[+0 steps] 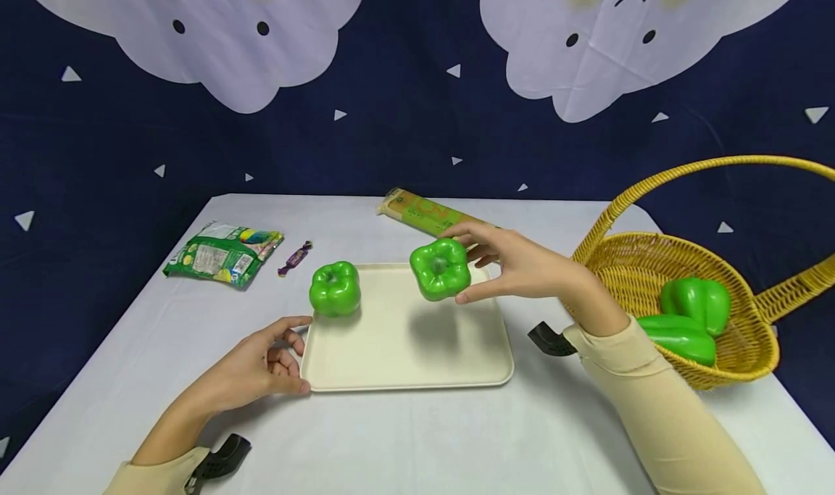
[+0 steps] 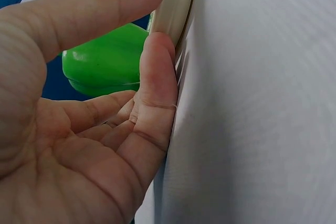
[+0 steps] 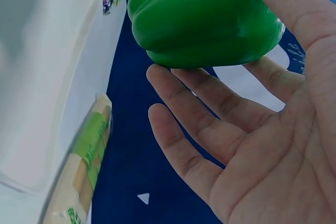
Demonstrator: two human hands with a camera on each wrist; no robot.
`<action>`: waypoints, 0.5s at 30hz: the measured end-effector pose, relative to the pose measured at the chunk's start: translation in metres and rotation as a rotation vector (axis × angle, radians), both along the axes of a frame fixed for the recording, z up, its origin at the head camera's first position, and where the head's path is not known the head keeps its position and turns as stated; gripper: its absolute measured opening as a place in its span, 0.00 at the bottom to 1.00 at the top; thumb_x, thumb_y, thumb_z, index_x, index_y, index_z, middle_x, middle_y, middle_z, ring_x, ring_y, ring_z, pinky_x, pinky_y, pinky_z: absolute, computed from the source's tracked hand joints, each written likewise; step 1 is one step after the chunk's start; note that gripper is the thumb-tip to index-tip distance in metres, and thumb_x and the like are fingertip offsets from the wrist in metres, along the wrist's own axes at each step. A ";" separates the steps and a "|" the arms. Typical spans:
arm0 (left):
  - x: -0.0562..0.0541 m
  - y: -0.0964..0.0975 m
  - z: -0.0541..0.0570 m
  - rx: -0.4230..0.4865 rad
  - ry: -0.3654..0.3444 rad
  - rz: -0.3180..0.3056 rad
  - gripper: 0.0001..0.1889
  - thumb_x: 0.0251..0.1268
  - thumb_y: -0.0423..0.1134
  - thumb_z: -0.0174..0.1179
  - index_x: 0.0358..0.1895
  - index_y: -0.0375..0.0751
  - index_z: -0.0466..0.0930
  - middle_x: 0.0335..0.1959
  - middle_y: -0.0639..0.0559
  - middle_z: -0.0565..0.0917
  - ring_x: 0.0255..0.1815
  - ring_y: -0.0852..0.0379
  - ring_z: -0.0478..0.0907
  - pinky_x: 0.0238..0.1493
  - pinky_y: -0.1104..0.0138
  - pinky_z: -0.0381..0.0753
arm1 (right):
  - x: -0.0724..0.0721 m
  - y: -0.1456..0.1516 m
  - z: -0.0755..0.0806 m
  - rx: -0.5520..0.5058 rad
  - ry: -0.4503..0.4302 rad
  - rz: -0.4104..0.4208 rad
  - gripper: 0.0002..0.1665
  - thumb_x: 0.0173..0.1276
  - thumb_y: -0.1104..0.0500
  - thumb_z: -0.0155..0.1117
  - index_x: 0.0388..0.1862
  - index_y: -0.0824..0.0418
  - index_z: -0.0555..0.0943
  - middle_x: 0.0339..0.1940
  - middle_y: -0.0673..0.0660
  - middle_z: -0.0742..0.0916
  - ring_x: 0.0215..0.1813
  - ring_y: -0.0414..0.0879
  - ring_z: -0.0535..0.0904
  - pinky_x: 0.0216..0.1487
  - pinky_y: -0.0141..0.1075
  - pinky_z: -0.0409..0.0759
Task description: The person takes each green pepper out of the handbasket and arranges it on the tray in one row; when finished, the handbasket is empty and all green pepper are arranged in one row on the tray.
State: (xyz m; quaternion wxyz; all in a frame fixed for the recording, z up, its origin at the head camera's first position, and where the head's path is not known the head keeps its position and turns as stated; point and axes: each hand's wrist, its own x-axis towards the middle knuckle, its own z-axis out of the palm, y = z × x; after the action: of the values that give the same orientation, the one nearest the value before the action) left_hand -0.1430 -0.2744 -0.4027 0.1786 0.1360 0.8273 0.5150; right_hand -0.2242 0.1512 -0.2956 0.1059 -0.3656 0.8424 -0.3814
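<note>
My right hand [image 1: 522, 267] holds a green bell pepper [image 1: 440, 269] between thumb and fingers, lifted above the cream tray [image 1: 398, 364]. The shadow of this pepper falls on the tray. In the right wrist view, the held pepper [image 3: 205, 19] sits against the fingertips, while the lowest finger stays apart from it. Another green bell pepper [image 1: 335, 289] stands on the tray's back left corner. My left hand [image 1: 251, 368] rests thumb and index fingertips against the tray's left edge, its other fingers loosely bent. The left wrist view shows both fingertips touching the tray rim [image 2: 181, 9].
At the right stands a yellow wicker basket [image 1: 750, 335] with a tall handle, holding green peppers [image 1: 696, 303]. Behind the tray lies a long green-and-tan packet [image 1: 424, 212]. A green snack bag [image 1: 222, 254] and a purple wrapped candy [image 1: 295, 258] lie at the back left.
</note>
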 end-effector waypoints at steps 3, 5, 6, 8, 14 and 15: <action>0.000 0.000 0.000 -0.005 0.001 0.002 0.55 0.49 0.27 0.83 0.80 0.28 0.59 0.51 0.37 0.74 0.36 0.57 0.81 0.33 0.70 0.82 | -0.005 -0.005 -0.004 -0.006 -0.021 0.003 0.50 0.60 0.54 0.87 0.78 0.49 0.70 0.69 0.53 0.84 0.64 0.51 0.86 0.68 0.48 0.84; 0.000 0.001 0.001 -0.007 0.000 0.005 0.55 0.49 0.27 0.83 0.80 0.28 0.59 0.51 0.37 0.74 0.36 0.57 0.81 0.32 0.70 0.82 | -0.008 -0.009 -0.006 -0.012 -0.032 0.002 0.50 0.59 0.54 0.87 0.78 0.50 0.71 0.69 0.53 0.83 0.64 0.50 0.86 0.68 0.48 0.84; 0.001 0.001 0.001 -0.008 0.000 0.006 0.54 0.49 0.27 0.83 0.80 0.28 0.59 0.51 0.37 0.74 0.36 0.57 0.81 0.32 0.70 0.82 | -0.010 -0.010 -0.007 -0.016 -0.036 0.002 0.50 0.59 0.54 0.88 0.77 0.50 0.71 0.69 0.54 0.83 0.64 0.50 0.86 0.69 0.49 0.84; 0.001 0.001 0.001 -0.011 0.000 0.008 0.54 0.49 0.27 0.83 0.80 0.28 0.59 0.51 0.37 0.74 0.36 0.57 0.81 0.32 0.70 0.82 | -0.013 -0.013 -0.010 -0.025 -0.036 0.007 0.51 0.58 0.56 0.88 0.77 0.53 0.71 0.69 0.56 0.83 0.63 0.51 0.86 0.69 0.50 0.84; 0.001 0.001 0.002 -0.016 0.007 0.006 0.54 0.49 0.28 0.83 0.80 0.28 0.60 0.51 0.37 0.74 0.36 0.57 0.82 0.32 0.70 0.82 | -0.022 -0.023 -0.018 -0.019 -0.074 0.009 0.52 0.60 0.56 0.87 0.79 0.56 0.69 0.69 0.60 0.83 0.62 0.54 0.87 0.72 0.55 0.81; 0.001 0.001 0.001 -0.015 0.008 0.004 0.54 0.49 0.28 0.83 0.80 0.28 0.60 0.51 0.37 0.74 0.36 0.57 0.82 0.32 0.70 0.82 | -0.023 -0.024 -0.020 -0.016 -0.085 0.006 0.52 0.60 0.56 0.87 0.79 0.56 0.69 0.69 0.59 0.82 0.63 0.54 0.87 0.73 0.55 0.80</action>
State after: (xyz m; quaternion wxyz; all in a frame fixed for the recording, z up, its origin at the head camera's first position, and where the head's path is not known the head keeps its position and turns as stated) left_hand -0.1421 -0.2732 -0.4012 0.1750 0.1351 0.8321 0.5087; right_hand -0.2472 0.1271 -0.3152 0.1399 -0.3522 0.8331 -0.4029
